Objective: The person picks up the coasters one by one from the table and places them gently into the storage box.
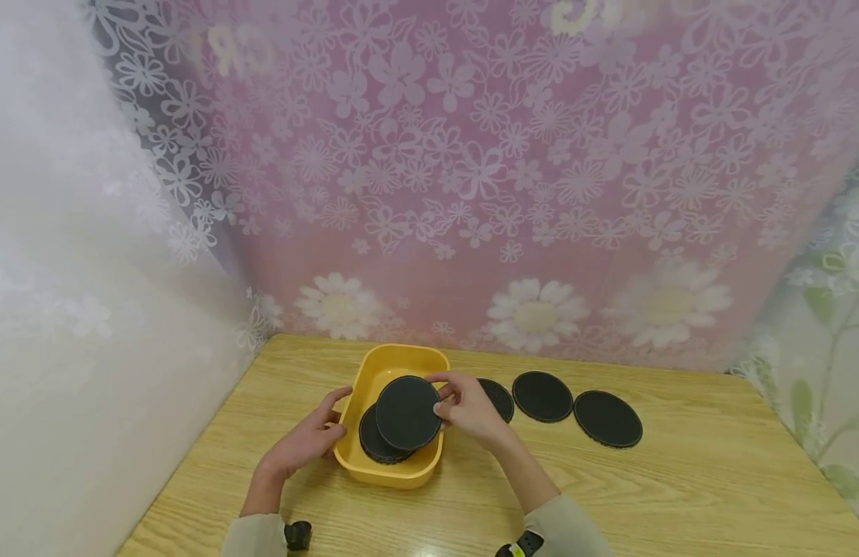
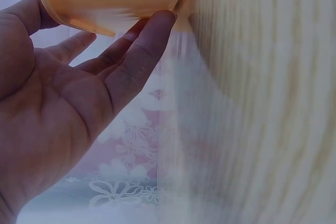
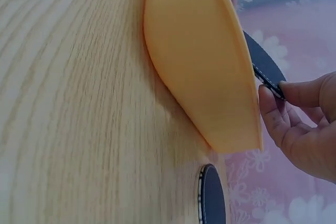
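My right hand [image 1: 471, 408] pinches the edge of a round black coaster [image 1: 408, 414] between thumb and fingers; its stitched edge shows in the right wrist view. The coaster is tilted over the yellow plastic bin [image 1: 402, 357], overlapping another black coaster [image 1: 378, 442] that lies inside. At the bin's left side, my left hand [image 1: 306, 442] holds the rim, the thumb over it and the fingers [image 2: 144, 59] along the outer wall. The bin's yellow wall [image 3: 202, 51] hides the lower part of the held coaster in the right wrist view.
Right of the bin, three black coasters lie in a row on the wooden table [image 1: 701, 456]: one partly behind my right hand [image 1: 497, 398], a middle one [image 1: 542, 396] and a right one [image 1: 607, 418]. A flowered pink curtain [image 1: 471, 193] hangs behind the table.
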The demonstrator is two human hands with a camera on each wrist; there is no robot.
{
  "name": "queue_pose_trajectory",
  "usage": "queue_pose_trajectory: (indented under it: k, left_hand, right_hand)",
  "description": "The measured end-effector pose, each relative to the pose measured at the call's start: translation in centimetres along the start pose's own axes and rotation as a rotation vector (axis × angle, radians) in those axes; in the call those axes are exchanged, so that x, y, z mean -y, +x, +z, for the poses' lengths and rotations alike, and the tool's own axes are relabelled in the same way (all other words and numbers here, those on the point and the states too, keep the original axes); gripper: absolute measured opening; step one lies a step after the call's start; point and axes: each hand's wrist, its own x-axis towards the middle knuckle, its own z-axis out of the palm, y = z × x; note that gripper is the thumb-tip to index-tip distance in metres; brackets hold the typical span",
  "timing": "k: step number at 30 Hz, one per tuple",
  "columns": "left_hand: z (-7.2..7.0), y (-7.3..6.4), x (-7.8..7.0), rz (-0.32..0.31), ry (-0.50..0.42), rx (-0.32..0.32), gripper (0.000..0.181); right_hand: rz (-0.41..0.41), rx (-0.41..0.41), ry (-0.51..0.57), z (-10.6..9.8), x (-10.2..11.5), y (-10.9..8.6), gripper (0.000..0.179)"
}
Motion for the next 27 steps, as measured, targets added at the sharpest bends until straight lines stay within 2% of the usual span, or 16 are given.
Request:
queue_pose_trajectory:
  k: [7, 13, 17, 21, 27]
  left_hand:
    - [0.0, 0.0, -0.2, 0.005, 0.024, -0.020, 0.063]
    - [0.1, 0.1, -0.2, -0.001, 0.039, -0.031, 0.062]
    - [0.1, 0.1, -0.2, -0.001, 0.044, -0.033, 0.062]
    - [0.1, 0.1, -0.2, 0.004, 0.051, -0.041, 0.062]
    - [0.0, 0.1, -0.1, 0.012, 0.065, -0.042, 0.063]
  right_hand:
    - [-0.041, 0.100, -0.196, 2.1, 0.8, 2.3, 0.042]
    - [-0.024, 0.175, -0.293, 3.1, 0.3, 3.8, 0.039]
    - [-0.005, 0.187, -0.358, 3.3, 0.3, 4.3, 0.041]
    - [0.016, 0.189, -0.366, 3.4, 0.2, 4.7, 0.040]
    - [0.046, 0.187, -0.285, 3.3, 0.1, 5.1, 0.038]
